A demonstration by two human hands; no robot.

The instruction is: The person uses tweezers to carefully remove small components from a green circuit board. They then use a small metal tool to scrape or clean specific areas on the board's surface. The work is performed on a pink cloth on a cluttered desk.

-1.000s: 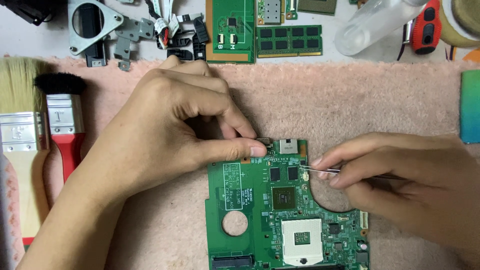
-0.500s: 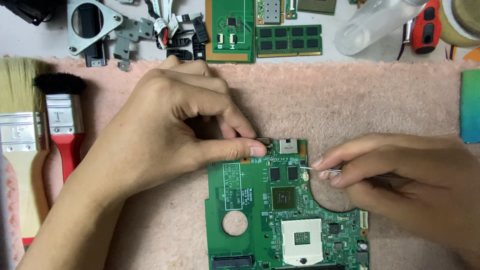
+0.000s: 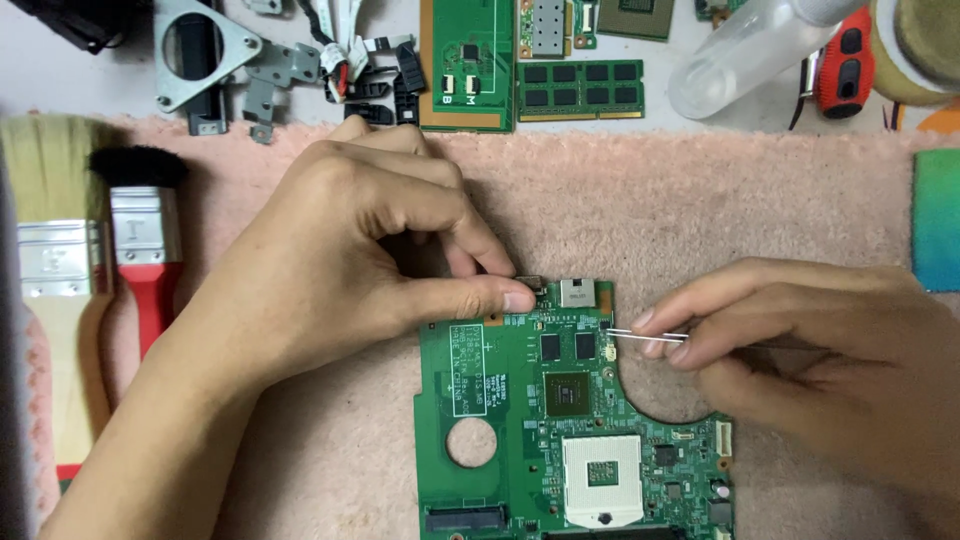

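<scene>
Green circuit board (image 3: 520,420) pinned by my left hand (image 3: 340,270) at its twelve o'clock edge; right hand (image 3: 800,360) pinches thin metal tweezers (image 3: 640,336) at a small connector: steady, delicate lift judged next.

Electronics repair bench: circuit boards (image 3: 570,420), brushes (image 3: 140,240)

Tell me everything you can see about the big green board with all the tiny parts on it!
The green circuit board lies flat on a fuzzy pink mat. It has a round hole, a curved cut-out on its right edge, a white square socket, black chips and a silver port on top. The left hand pinches its top edge. The right hand holds thin tweezers with their tips at a small part.
</scene>
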